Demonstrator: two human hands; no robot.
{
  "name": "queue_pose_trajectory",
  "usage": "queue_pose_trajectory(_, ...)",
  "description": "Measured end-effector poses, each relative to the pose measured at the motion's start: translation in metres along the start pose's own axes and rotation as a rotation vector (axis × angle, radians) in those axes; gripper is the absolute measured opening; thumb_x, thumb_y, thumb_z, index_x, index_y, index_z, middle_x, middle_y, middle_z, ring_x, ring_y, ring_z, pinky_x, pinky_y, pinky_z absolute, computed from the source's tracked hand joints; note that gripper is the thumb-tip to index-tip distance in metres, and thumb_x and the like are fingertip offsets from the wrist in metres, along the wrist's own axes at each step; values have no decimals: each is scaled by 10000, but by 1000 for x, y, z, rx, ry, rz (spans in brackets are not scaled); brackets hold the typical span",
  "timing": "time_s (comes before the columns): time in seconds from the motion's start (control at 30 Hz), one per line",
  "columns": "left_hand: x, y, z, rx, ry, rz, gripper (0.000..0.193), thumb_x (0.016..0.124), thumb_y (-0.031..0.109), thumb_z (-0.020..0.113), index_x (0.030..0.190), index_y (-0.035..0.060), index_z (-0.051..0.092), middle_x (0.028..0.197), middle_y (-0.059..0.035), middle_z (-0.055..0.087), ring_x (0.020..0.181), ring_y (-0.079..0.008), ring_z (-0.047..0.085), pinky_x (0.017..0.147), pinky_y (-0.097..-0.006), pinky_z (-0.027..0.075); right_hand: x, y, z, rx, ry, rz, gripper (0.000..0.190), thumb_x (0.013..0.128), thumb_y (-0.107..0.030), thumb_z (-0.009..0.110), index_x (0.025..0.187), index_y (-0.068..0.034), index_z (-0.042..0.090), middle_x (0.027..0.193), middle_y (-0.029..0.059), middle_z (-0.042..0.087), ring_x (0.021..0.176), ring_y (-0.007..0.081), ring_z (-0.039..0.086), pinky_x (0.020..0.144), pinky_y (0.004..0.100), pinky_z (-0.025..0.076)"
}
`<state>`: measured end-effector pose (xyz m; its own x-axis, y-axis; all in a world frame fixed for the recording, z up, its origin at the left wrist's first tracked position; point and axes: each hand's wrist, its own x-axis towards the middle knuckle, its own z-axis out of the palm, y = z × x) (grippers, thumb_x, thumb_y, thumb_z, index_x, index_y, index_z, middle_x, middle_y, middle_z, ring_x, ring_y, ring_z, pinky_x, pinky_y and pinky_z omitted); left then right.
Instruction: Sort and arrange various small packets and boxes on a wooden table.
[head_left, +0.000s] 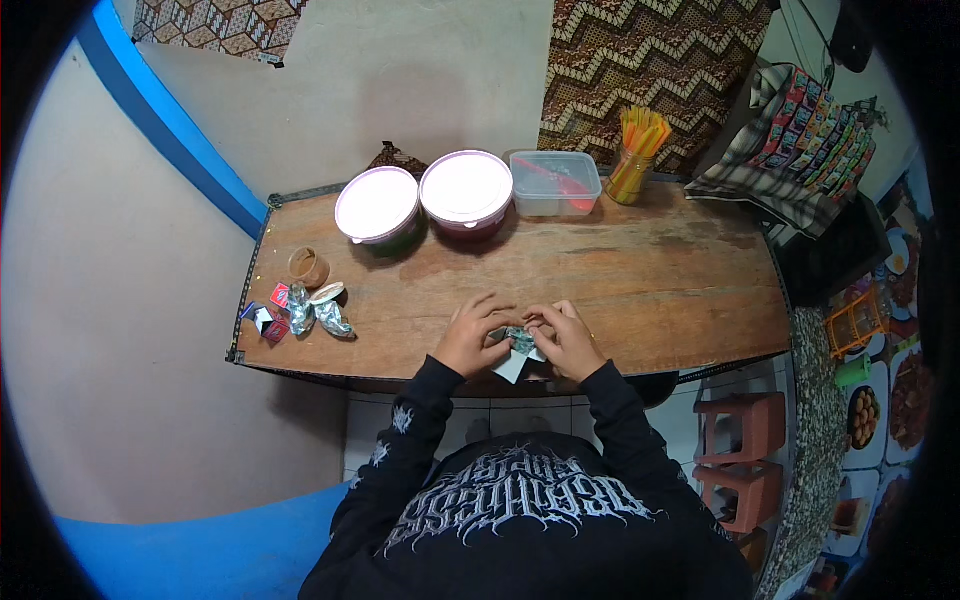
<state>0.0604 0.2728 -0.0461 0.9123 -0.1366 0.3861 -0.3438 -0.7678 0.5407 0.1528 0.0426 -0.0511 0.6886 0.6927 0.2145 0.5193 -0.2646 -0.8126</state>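
Close to the front edge of the wooden table, my left hand (474, 336) and my right hand (566, 339) meet over a small crumpled foil packet (521, 342). White paper or card flaps (511, 367) stick out below the foil, towards me. The left thumb presses on the foil's left side while the other left fingers are spread above it. On the right side, my right thumb and fingers pinch the foil. The fingers partly cover both foil and flaps, so I cannot tell whether they are joined.
Opened small boxes (276, 328), crumpled foil (301, 309) and a plastic cup of brown contents (308, 267) lie at the left. Along the back stand lidded tubs (466, 187), a clear container (556, 184) and a jar of straws (634, 169). Plastic stools (742, 427) stand right.
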Motion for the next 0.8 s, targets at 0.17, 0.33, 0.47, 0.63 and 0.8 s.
queue_pose_trajectory(0.17,-11,-23,10,-147,-59,-46,249,907,196,820,1109,56,782,1342,-113,744,1375,-414,585,1150,-503,478,-6,-27,-3,-30,52,-34,345,964,-195,779,1287,-86,725,1073,88,751,1123,323,606,990,443,502)
queue_pose_trajectory(0.33,-16,-13,21,-305,-17,-155,165,944,169,811,997,20,762,1258,-143,761,1310,-377,632,1109,-477,497,-13,-13,6,-139,37,69,347,943,-236,817,1266,-120,765,1056,76,731,1085,313,600,969,433,490)
queue_pose_trajectory(0.47,-23,-18,34,-298,65,-127,184,950,174,814,997,11,742,1206,-135,767,1193,-349,674,1014,-453,534,-13,-12,13,-195,69,49,320,946,-218,806,1249,-123,773,1021,72,738,1050,311,602,956,435,487)
queue_pose_trajectory(0.63,-24,-3,40,-528,118,-484,200,970,173,810,1042,7,723,1050,-131,766,822,-285,696,715,-378,551,-16,-6,22,-272,158,-10,302,915,-158,821,1205,-88,774,1046,111,726,1017,324,612,919,436,507)
queue_pose_trajectory(0.8,-18,2,32,-351,111,-262,210,956,184,815,1071,23,745,1013,-142,760,802,-309,712,703,-386,561,-20,-10,22,-283,190,-56,227,912,-154,825,1132,-97,816,1185,114,717,1085,335,632,957,418,519)
